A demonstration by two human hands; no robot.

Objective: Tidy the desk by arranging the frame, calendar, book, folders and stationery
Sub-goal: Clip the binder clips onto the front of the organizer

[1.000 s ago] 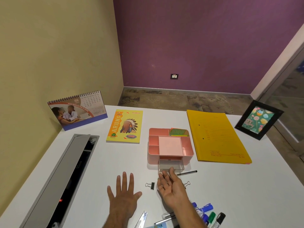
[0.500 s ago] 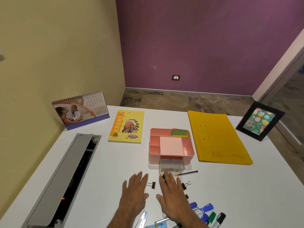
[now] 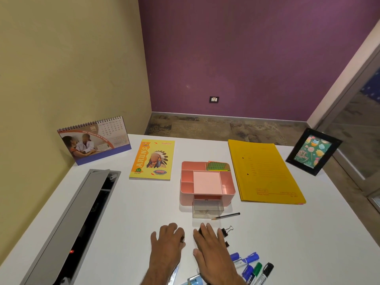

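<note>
One head-worn wide-angle view looks forward and down from the near edge over the table [image 3: 127, 223], toward the far wall corner.

yellow folders [image 3: 265, 171] | pink organiser [image 3: 206, 182] | black frame [image 3: 313, 151] | markers [image 3: 254, 268] blue, green, perhaps black

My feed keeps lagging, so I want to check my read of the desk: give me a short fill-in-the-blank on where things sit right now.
1. The spiral-bound desk calendar stands at the desk's far ____ corner.
2. The clear plastic drawer of the pink desk organiser is pulled ____.
3. The thin dark pencil lies just in front of that drawer, beside the ____ cardboard folder.
4. The black picture frame stands to the ____ of that folder.

Missing words: left; open; yellow; right
</note>
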